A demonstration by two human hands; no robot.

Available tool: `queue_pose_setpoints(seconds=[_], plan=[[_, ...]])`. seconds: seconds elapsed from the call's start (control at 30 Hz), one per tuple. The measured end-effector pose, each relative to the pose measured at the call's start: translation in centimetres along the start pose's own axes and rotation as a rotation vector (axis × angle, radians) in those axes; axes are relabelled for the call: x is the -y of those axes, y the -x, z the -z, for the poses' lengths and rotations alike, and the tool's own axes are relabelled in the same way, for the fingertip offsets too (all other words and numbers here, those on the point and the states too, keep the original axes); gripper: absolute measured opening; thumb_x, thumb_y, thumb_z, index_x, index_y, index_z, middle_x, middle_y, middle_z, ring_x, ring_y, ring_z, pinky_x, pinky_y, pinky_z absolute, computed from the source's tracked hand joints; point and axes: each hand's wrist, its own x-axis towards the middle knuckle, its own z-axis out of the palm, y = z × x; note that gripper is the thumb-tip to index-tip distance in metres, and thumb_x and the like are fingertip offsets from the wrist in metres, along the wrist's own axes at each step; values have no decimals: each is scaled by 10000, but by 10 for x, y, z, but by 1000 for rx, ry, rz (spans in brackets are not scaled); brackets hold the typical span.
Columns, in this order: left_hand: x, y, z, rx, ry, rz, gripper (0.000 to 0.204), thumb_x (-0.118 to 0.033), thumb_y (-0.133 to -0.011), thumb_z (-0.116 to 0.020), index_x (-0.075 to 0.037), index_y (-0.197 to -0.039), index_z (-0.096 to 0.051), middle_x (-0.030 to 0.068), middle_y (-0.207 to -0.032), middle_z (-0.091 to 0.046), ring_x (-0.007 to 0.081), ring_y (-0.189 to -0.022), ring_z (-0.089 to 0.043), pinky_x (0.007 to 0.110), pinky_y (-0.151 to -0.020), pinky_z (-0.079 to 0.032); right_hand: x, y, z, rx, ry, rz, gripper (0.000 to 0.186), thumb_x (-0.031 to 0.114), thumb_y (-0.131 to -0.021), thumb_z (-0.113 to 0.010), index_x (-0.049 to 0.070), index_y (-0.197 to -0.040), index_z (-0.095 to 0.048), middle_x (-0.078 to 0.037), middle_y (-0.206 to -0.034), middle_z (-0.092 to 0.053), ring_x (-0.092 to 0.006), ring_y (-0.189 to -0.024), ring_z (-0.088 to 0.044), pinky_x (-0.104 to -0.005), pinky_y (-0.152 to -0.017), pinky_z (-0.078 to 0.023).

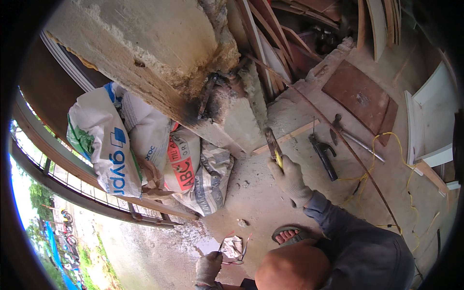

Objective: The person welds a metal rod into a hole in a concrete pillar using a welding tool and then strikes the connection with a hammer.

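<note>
My right hand [291, 180], in a pale knit glove, is closed round the yellow handle of a narrow brush [272, 145] with a dark, worn head pointing up toward the concrete. Low in the view, my gloved left hand [209, 268] grips a pair of glasses [241, 258] by one thin temple. A crumpled whitish piece [232, 247] shows on the floor behind them. Ahead stands a broken concrete column [159, 63] with a blackened hollow [217, 94] where metal is exposed. Right of the brush lie a black welding electrode holder [324, 157] and a hammer [360, 140].
Filled sacks [181, 164] lean against the column at the left, beside a metal railing [58, 181]. A long thin rod [348, 145] and a yellow cable [369, 169] cross the right side. Further off are a brown board [360, 96], a white frame [432, 116] and stacked planks [270, 43].
</note>
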Motion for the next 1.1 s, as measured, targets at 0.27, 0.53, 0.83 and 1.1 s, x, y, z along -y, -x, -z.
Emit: queue_pose_setpoints(seconds=[0.27,0.53,0.83,1.1], plan=[[-8,10,6,40,36,28,330,-412,-1001,-645,-134,-1058,-814,155,-895,-783,369,-874,-772,491,-792,-607,-98,80,19,366,420,-226,370,264,-1022,-675,54,-1326,-655,-274,-1079,-742,-438,-981,-743,-513,-797,-576],[-15,21,17,-350,15,-280,208,-311,-956,-687,-149,-1023,-799,176,-946,-734,392,-896,-740,513,-812,-599,-83,76,29,583,784,-125,475,233,-976,-713,99,-1423,-627,-254,-1086,-745,-488,-997,-719,-578,-865,-572],[-45,12,27,-574,444,-356,204,-151,-966,-760,-41,-1135,-787,202,-1008,-780,354,-924,-776,408,-769,-599,-3,60,36,969,-128,-65,478,104,-1024,-663,-17,-1474,-561,-175,-1371,-673,-305,-1124,-740,-403,-948,-589],[-119,-13,29,-328,1091,-409,312,-215,-1088,-707,41,-1262,-737,84,-1053,-791,153,-1005,-729,303,-922,-566,113,70,76,855,-201,-289,445,142,-1075,-640,83,-1507,-551,-135,-1273,-713,-212,-927,-753,-379,-792,-629]])
